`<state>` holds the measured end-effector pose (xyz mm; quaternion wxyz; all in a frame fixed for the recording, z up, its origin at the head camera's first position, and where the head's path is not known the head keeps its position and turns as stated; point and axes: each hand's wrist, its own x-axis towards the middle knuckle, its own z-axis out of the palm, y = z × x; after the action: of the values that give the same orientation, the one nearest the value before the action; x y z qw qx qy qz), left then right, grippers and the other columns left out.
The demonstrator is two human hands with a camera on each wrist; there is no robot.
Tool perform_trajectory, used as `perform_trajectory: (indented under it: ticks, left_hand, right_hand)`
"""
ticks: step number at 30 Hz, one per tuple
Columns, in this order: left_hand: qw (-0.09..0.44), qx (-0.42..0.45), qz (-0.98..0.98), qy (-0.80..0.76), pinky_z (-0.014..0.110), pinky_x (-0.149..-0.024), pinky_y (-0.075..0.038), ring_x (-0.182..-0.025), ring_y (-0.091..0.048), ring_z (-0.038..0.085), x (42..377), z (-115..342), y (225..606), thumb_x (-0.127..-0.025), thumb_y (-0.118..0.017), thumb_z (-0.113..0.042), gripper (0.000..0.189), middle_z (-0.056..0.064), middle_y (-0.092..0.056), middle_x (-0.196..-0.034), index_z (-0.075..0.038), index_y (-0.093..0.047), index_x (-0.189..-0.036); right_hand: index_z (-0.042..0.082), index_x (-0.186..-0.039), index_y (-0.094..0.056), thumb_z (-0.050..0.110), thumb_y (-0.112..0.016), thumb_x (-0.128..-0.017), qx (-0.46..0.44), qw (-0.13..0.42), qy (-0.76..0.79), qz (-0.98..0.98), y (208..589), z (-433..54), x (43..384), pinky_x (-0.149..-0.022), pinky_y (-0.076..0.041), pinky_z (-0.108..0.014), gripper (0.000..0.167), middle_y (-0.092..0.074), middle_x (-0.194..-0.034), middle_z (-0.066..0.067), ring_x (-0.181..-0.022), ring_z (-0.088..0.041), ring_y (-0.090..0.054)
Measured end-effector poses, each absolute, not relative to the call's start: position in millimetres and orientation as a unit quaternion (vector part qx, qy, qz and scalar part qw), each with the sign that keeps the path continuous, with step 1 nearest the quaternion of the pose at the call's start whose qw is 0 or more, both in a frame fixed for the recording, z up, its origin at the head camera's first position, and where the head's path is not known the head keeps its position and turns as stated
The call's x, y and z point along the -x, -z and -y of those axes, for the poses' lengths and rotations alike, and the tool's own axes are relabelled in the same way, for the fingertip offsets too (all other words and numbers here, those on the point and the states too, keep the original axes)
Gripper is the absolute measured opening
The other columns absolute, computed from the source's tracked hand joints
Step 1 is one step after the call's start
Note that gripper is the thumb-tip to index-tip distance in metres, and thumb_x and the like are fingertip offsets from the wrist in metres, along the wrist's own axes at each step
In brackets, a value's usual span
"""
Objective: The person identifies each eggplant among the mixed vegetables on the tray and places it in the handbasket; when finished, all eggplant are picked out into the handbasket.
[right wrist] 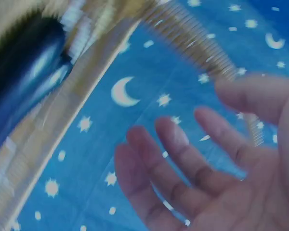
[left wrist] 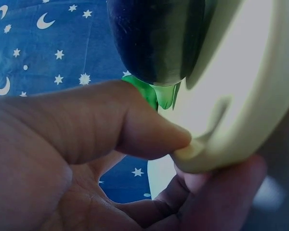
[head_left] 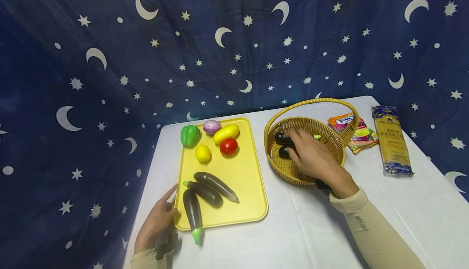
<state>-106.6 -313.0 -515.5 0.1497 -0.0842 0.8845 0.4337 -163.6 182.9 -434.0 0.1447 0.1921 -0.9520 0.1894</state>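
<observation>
My left hand pinches the left rim of the yellow tray, thumb on top and fingers underneath in the left wrist view. Three dark eggplants lie on the tray's near half; the closest eggplant pokes its green stem past the front rim. Over the wicker basket is my right hand, its fingers loosely spread with nothing between them in the right wrist view. Inside the basket lie dark eggplants, partly hidden by that hand.
On the tray's far half sit a green bell pepper, a purple onion, a long yellow fruit, a tomato and a lemon. Right of the basket's arched handle lie a candy bag and a pasta packet.
</observation>
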Motion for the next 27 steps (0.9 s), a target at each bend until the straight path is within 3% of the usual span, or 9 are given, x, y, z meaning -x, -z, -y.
perform_trajectory:
  ticks: [6, 10, 14, 21, 24, 27]
  left_hand:
    - [0.150, 0.088, -0.883, -0.437, 0.030, -0.058, -0.052, -0.073, -0.063, 0.022, 107, 312, 516, -0.084, -0.062, 0.005, 0.094, 0.018, -0.072, -0.098, -0.025, -0.034, -0.168]
    - [0.153, 0.088, -0.883, -0.435, 0.030, -0.059, -0.053, -0.075, -0.064, 0.022, 106, 312, 514, -0.084, -0.062, 0.006, 0.094, 0.020, -0.072, -0.101, -0.024, -0.033, -0.169]
    - [0.152, 0.081, -0.887, -0.429, 0.030, -0.060, -0.052, -0.076, -0.063, 0.022, 107, 314, 513, -0.085, -0.063, 0.004, 0.094, 0.018, -0.072, -0.102, -0.025, -0.032, -0.169]
    - [0.154, 0.080, -0.885, -0.433, 0.030, -0.058, -0.052, -0.074, -0.063, 0.021, 109, 315, 516, -0.084, -0.064, 0.004, 0.095, 0.017, -0.072, -0.098, -0.024, -0.032, -0.169]
    - [0.157, 0.082, -0.882, -0.438, 0.030, -0.057, -0.052, -0.073, -0.063, 0.022, 108, 315, 516, -0.084, -0.064, 0.004, 0.095, 0.017, -0.072, -0.097, -0.024, -0.032, -0.169]
    - [0.156, 0.080, -0.879, -0.443, 0.031, -0.056, -0.052, -0.072, -0.064, 0.022, 108, 315, 516, -0.083, -0.063, 0.005, 0.096, 0.018, -0.073, -0.097, -0.024, -0.032, -0.169]
  right_hand:
    - [0.005, -0.122, -0.065, 0.009, -0.069, -0.098, -0.179, 0.232, -0.259, 0.920, 437, -148, 127, -0.079, -0.059, -0.046, 0.025, -0.067, -0.111, -0.013, -0.099, -0.029, -0.067]
    - [0.008, -0.112, -0.066, 0.005, -0.069, -0.098, -0.197, 0.243, -0.306, 0.899, 442, -117, 112, -0.073, -0.059, -0.036, 0.015, -0.067, -0.105, -0.006, -0.092, -0.019, -0.067]
    - [0.009, -0.117, -0.066, 0.005, -0.068, -0.098, -0.222, 0.193, -0.343, 0.892, 457, -84, 109, -0.076, -0.059, -0.029, 0.019, -0.067, -0.111, -0.004, -0.092, -0.015, -0.068]
    - [0.011, -0.134, -0.061, 0.017, -0.064, -0.104, -0.208, 0.096, -0.327, 0.917, 490, -28, 128, -0.064, -0.050, -0.022, 0.031, -0.066, -0.119, -0.009, -0.089, -0.015, -0.060]
    - [0.011, -0.144, -0.057, 0.021, -0.065, -0.105, -0.193, 0.052, -0.333, 0.921, 496, -7, 139, -0.067, -0.051, -0.025, 0.041, -0.062, -0.128, -0.012, -0.101, -0.019, -0.060]
    - [0.013, -0.152, -0.050, 0.027, -0.065, -0.104, -0.187, 0.016, -0.336, 0.923, 496, 11, 149, -0.081, -0.055, -0.034, 0.052, -0.055, -0.139, -0.014, -0.118, -0.027, -0.059]
